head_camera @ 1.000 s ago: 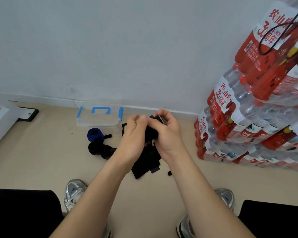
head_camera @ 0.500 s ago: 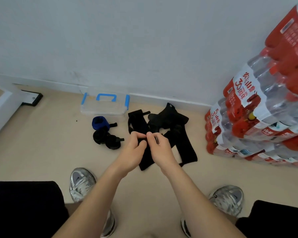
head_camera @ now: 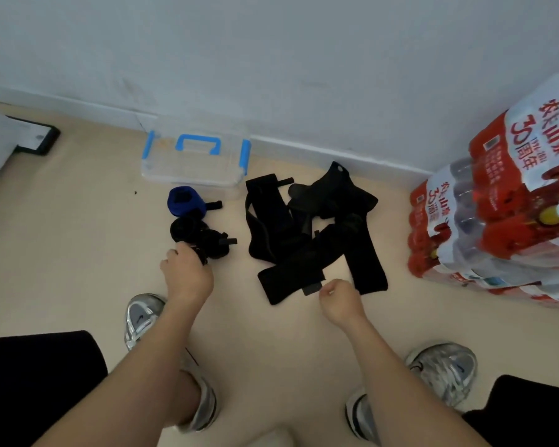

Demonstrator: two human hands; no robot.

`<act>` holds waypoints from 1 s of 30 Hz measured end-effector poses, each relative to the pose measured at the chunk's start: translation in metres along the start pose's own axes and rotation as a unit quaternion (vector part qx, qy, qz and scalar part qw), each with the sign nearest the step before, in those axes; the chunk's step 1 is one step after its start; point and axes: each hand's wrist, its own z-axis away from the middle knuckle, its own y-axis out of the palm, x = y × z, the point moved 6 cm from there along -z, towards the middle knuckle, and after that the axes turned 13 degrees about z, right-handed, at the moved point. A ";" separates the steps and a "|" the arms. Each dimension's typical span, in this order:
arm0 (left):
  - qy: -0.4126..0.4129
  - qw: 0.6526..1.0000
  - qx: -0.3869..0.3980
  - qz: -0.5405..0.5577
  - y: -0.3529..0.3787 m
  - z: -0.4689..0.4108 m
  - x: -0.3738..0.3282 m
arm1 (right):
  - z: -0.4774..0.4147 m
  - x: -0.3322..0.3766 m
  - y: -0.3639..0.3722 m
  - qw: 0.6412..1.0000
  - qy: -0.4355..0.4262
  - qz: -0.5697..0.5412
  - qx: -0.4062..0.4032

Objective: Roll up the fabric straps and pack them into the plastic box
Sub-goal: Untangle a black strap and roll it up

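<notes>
Head view, straight down onto the beige floor [head_camera: 78, 253]. The left grip [head_camera: 186, 275] is low on the left, fingers curled round a black roll [head_camera: 201, 255]. That roll sits right against the other rolled black straps [head_camera: 200, 233], which lie bunched together on the floor. Just behind them is a blue roll [head_camera: 184, 201], touching the black ones, with a short black tail poking out to its right.

Behind that, against the wall [head_camera: 271, 59], stands the plastic box [head_camera: 191, 166]: clear, with a blue handle and blue latches, lid on. None of the rolls is in it; they all lie on the floor in front of it.

Over to the right, a strip of bare floor away from the rolls, the loose black straps [head_camera: 310, 233] lie in a crossed, tangled heap. The right grip [head_camera: 339, 298] is at the near end of that heap, fingers curled, thumb and forefinger closed on a grey tab [head_camera: 313, 288] at a strap's end.

Silver shoes [head_camera: 141, 317] frame the bottom. Red-labelled water-bottle packs [head_camera: 504, 195] are stacked far right, well apart from the straps.
</notes>
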 end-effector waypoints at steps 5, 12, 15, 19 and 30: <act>-0.015 0.991 0.021 0.130 0.011 -0.004 0.025 | -0.014 0.022 0.004 0.994 0.029 -0.096 -0.038; 0.237 0.969 -0.011 0.069 0.032 0.027 -0.031 | -0.030 0.027 0.013 0.975 0.088 -0.202 -0.008; 0.191 0.961 0.198 0.041 0.084 0.038 -0.051 | -0.032 0.024 0.015 0.992 0.063 -0.106 0.028; 0.075 0.945 0.300 0.105 0.121 0.052 -0.043 | -0.027 0.023 0.020 0.997 -0.036 -0.036 0.052; -0.205 0.784 0.375 0.449 0.103 0.073 -0.057 | 0.037 0.060 0.017 0.862 -0.174 -0.265 0.395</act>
